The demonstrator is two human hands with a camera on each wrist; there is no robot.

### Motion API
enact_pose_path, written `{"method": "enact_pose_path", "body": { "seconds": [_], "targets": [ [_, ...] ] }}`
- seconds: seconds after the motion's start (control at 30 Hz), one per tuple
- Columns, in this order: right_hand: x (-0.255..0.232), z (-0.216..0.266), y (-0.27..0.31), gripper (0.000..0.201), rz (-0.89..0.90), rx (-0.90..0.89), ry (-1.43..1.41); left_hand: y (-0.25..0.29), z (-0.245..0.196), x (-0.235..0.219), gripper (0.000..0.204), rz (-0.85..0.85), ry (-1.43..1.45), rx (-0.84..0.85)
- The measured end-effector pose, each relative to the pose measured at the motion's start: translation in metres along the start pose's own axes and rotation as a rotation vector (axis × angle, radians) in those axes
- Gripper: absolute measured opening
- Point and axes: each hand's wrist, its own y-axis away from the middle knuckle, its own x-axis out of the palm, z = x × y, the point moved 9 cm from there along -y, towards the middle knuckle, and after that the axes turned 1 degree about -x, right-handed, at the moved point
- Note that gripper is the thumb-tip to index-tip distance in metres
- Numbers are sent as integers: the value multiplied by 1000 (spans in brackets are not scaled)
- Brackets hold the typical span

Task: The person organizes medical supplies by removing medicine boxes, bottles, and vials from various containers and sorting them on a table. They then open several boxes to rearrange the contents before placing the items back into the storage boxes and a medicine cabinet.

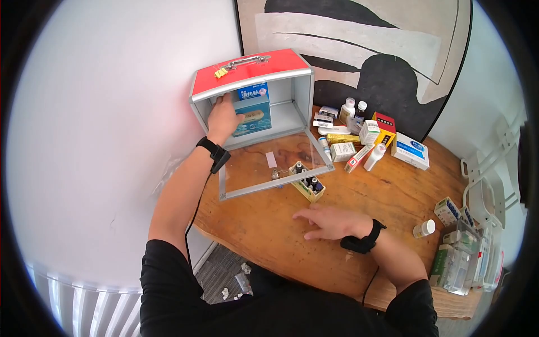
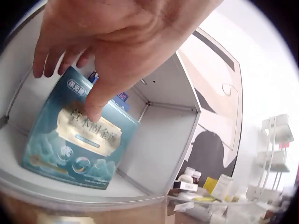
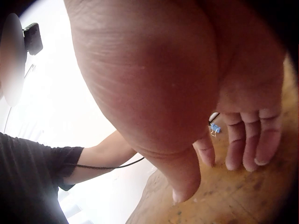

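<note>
My left hand (image 1: 223,119) reaches inside a red-topped medicine case (image 1: 264,63) at a teal box (image 2: 77,163) with a pale label. In the left wrist view the thumb overlaps the box's front face, while the other fingers extend past its upper left corner, fingertips visible. Behind the teal box, a blue box (image 1: 252,91) shows above its top edge. My right hand (image 1: 331,222) hovers over the wooden table with loose fingers and holds nothing. Beyond its fingertips lies a small open carton (image 1: 310,194) with dark-capped vials in it, partly under the case's clear door (image 1: 252,163).
Several medicine boxes and bottles cluster right of the case, including a white-and-blue box (image 1: 410,150) and a white bottle (image 1: 374,157). A small pill bottle (image 1: 424,228) and clear plastic containers (image 1: 457,258) stand at the right edge. The door's frame sticks out over the table.
</note>
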Motion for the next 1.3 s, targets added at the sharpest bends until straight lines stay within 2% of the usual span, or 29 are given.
{"method": "enact_pose_path", "body": {
  "seconds": [0.03, 0.1, 0.13, 0.2, 0.23, 0.3, 0.33, 0.4, 0.5, 0.6, 0.73, 0.8, 0.93, 1.0, 1.13, 1.2, 1.3],
  "targets": [
    [-1, 1, 0, 64, -1, -1, -1, -2, -3, -4, 77, 0, -1, 1],
    [-3, 2, 2, 64, -4, -1, 8, -8, -16, 10, 72, 214, -200, 116],
    [-3, 2, 2, 64, -9, -2, 11, -12, -16, 10, 72, 209, -201, 119],
    [-2, 1, 2, 65, -11, -13, 6, -12, -23, 28, 61, 379, -265, 243],
    [-2, 1, 2, 65, -14, -13, 7, -13, -26, 24, 61, 378, -266, 245],
    [-2, 0, 1, 66, -9, -10, -3, -13, -25, 18, 36, 404, -383, 211],
    [-2, -1, 1, 66, -11, -11, -6, -14, -28, 12, 36, 406, -385, 214],
    [1, -3, -1, 66, -5, -20, -9, -13, -13, 4, 22, 485, -452, 72],
    [0, -2, -1, 65, -14, -15, -14, -16, 6, 4, 24, 436, -519, 67],
    [-1, -3, -2, 65, -14, -26, -15, -21, 13, 7, 28, 463, -481, -12],
    [1, -8, -4, 64, -73, -82, 22, -28, 17, 17, 27, 470, -471, -38],
    [0, -7, -4, 64, -82, -88, 31, -35, 14, 16, 30, 391, -390, -39],
    [-3, -3, -2, 63, -44, -33, 4, -53, 22, 33, 35, 397, -399, -44],
    [-3, -3, -1, 62, -45, -36, 3, -60, 19, 35, 39, 343, -492, 32],
    [-2, -2, 0, 62, -51, -15, -5, -72, 44, 53, 41, 281, -448, -15],
    [-1, -3, 0, 61, -60, -6, -10, -77, 46, 51, 43, 155, -370, 0],
    [-2, 0, 1, 60, -69, -23, -31, -71, 26, 35, 45, 167, -415, -19]
  ]
}}
